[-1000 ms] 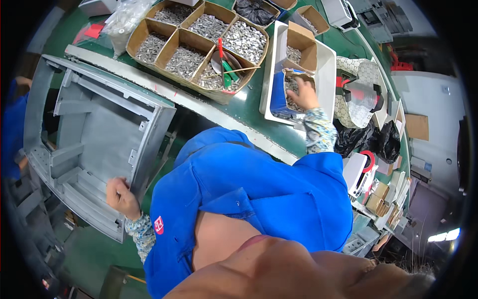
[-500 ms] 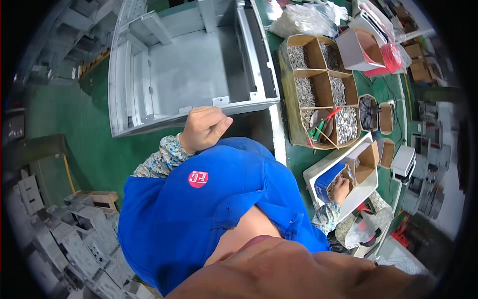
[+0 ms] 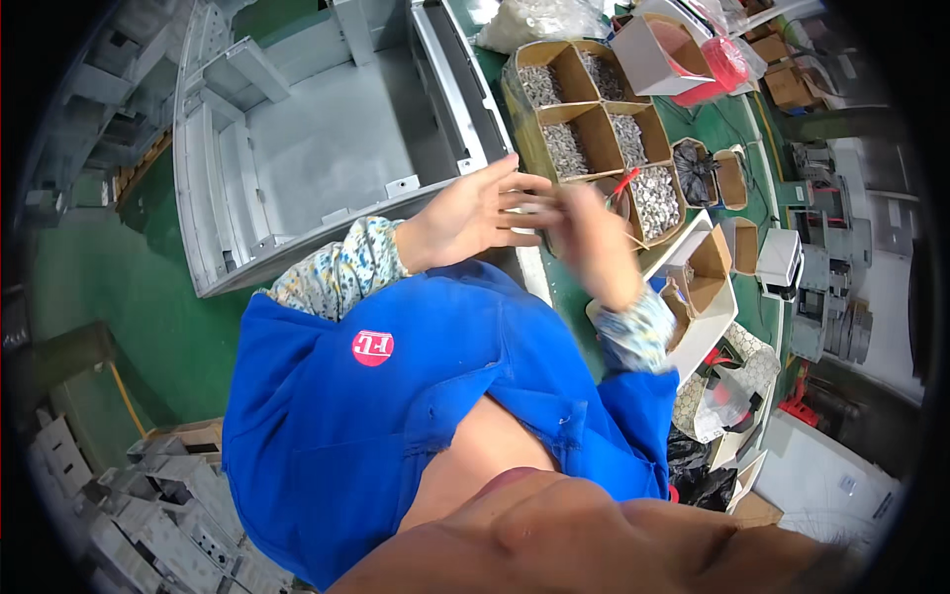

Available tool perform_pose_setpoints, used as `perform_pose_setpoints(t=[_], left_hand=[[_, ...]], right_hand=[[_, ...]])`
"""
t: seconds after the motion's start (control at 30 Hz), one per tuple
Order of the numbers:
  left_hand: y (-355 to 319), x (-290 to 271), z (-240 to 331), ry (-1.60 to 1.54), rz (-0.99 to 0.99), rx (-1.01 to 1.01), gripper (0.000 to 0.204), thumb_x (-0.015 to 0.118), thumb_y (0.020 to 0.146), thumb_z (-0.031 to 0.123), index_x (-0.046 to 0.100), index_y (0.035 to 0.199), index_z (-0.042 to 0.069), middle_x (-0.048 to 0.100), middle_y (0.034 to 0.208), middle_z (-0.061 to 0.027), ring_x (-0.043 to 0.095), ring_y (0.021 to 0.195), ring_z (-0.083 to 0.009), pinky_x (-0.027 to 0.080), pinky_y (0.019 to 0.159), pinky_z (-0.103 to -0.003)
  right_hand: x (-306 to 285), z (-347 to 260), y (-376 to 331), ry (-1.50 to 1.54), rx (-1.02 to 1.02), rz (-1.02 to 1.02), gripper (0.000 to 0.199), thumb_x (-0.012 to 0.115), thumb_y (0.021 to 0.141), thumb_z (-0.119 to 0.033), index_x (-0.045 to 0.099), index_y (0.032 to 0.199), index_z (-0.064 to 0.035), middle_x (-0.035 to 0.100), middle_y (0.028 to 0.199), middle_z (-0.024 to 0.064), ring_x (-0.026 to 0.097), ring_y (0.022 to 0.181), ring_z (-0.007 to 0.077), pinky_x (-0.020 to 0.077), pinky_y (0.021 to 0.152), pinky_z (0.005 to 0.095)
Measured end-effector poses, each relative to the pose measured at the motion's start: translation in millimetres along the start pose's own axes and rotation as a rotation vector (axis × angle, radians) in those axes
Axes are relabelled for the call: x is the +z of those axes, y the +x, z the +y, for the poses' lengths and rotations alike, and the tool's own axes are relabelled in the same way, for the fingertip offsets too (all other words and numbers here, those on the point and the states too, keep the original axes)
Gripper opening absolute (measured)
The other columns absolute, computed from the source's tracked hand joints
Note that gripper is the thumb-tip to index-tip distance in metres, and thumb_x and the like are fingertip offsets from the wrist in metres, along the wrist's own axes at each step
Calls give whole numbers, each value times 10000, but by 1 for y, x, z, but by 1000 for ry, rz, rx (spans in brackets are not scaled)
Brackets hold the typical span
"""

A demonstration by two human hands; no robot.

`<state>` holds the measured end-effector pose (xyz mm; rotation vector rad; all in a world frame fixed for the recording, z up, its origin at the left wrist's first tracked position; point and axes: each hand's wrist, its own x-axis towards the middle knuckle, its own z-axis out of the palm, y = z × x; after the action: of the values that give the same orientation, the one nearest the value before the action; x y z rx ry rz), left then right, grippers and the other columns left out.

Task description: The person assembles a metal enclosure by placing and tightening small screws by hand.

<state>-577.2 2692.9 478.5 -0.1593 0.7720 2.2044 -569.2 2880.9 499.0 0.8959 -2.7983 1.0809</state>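
Observation:
In front of my chest, near the edge of a large grey metal cabinet, my two hands come together. My left hand is open, its palm turned up and its fingers stretched out to the right. Against or just over those fingertips is my right hand, smeared by motion, so its fingers and anything in them cannot be made out. Beyond it stands a divided cardboard box with several compartments of small metal parts. A red-handled tool lies in the box's near part, partly hidden by my right hand.
A white tray with open cardboard boxes is to the right of my right forearm. Clear plastic bags lie behind the divided box. Stacked grey metal housings stand on the floor at the lower left.
My right hand has left the small box in the white tray and moved left and away to my left hand. The left hand has opened from a closed shape and shifted right.

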Motion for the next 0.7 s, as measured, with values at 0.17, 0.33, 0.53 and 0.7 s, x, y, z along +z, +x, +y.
perform_pose_setpoints(t=[0.17, 0.33, 0.53, 0.7], left_hand=[[-11, -8, 21, -374, -188, 247, 415, 287, 902, 247, 449, 1171, -24, 462, 1215, -176, 430, 1140, -255, 309, 987, -368], [-22, -26, 31, -459, -49, 488, 394, 275, 903, 217, 477, 1130, -33, 506, 1144, -141, 479, 1070, -229, 351, 949, -335], [-15, -76, 24, -535, -264, 625, 378, 283, 909, 248, 518, 1083, 8, 572, 997, -77, 529, 941, -192, 397, 878, -324], [-17, -63, 29, -641, -99, 621, 305, 320, 909, 219, 523, 962, -3, 580, 948, -114, 551, 923, -212, 422, 867, -338]], right_hand=[[40, -29, 79, -223, -521, 140, 184, 583, 717, -103, 518, 884, -61, 557, 778, 73, 560, 637, 249, 438, 533, 343], [71, -34, 117, 111, -777, 394, 92, 560, 656, -51, 531, 743, -55, 518, 666, 62, 507, 573, 217, 361, 503, 319], [103, -42, 129, 567, -561, 419, 77, 496, 679, 3, 527, 744, -24, 505, 628, 79, 461, 545, 219, 344, 530, 318], [101, -36, 125, 919, -255, 173, 44, 495, 695, -20, 532, 717, -11, 535, 661, 70, 476, 591, 166, 376, 592, 287]])
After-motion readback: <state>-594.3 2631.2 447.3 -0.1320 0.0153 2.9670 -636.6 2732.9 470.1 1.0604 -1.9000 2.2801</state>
